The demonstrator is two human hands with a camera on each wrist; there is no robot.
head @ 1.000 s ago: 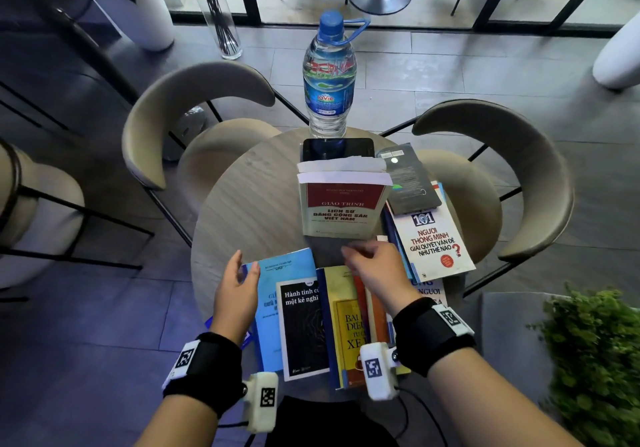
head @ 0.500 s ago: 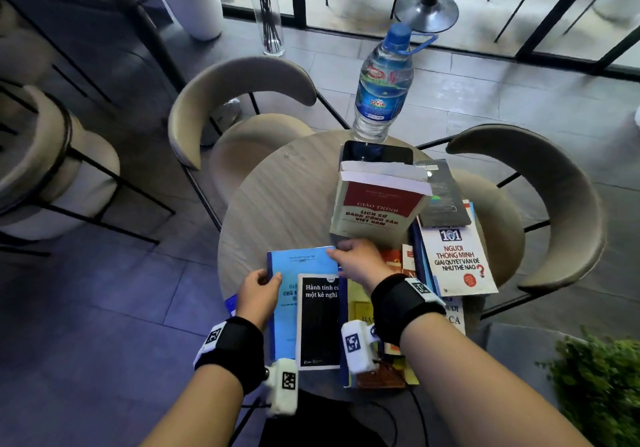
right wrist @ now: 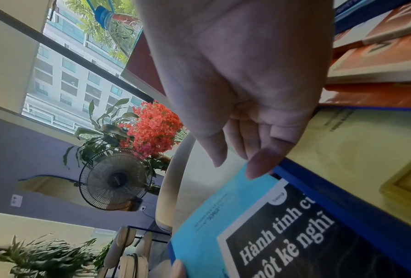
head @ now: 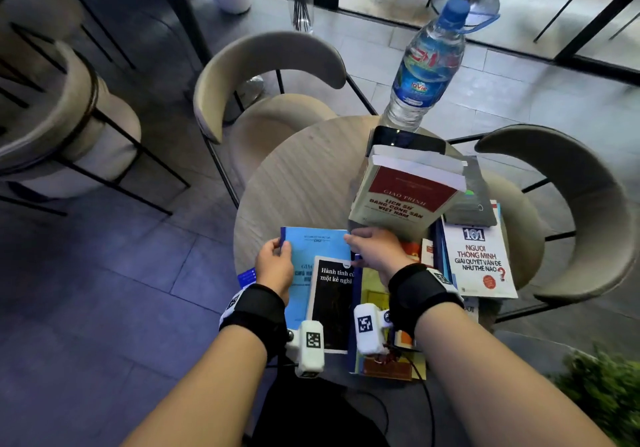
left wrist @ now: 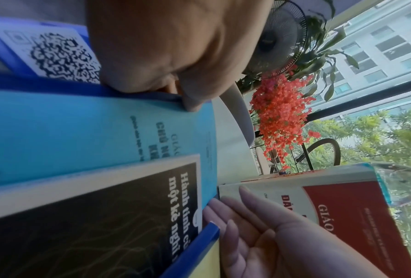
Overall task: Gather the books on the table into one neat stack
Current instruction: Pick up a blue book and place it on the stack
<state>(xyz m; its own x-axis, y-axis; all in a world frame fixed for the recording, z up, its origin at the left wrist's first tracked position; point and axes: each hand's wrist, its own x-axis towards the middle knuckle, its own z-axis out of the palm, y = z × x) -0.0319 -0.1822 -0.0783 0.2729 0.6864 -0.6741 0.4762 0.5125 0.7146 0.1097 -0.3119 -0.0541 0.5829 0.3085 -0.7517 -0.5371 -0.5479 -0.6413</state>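
Books lay spread over the near half of the round table, none stacked neatly. Left hand gripped the left long edge of the light blue book, thumb over the cover and fingers curled at the spine, as the left wrist view showed. That book lay flat, long axis running away from the person, title top toward the far side. Black book lay on top of it, overlapping its right part, same long axis, title reading upright to the person. Right hand sat at the far right corner of the light blue book, fingers loosely extended and touching that corner, not clamped on anything. Just right of the black book lay a yellow book with a blue spine, long axis also away from the person, partly hidden under the right wrist. Beyond the right hand, the red-and-cream book stood tilted, propped up with its cover facing the person, page block on top. Further right, the white book lay flat, slightly rotated clockwise, overhanging the table's right edge, with a dark flat item on its far end. Water bottle stood upright at the far edge, a phone just in front of it.
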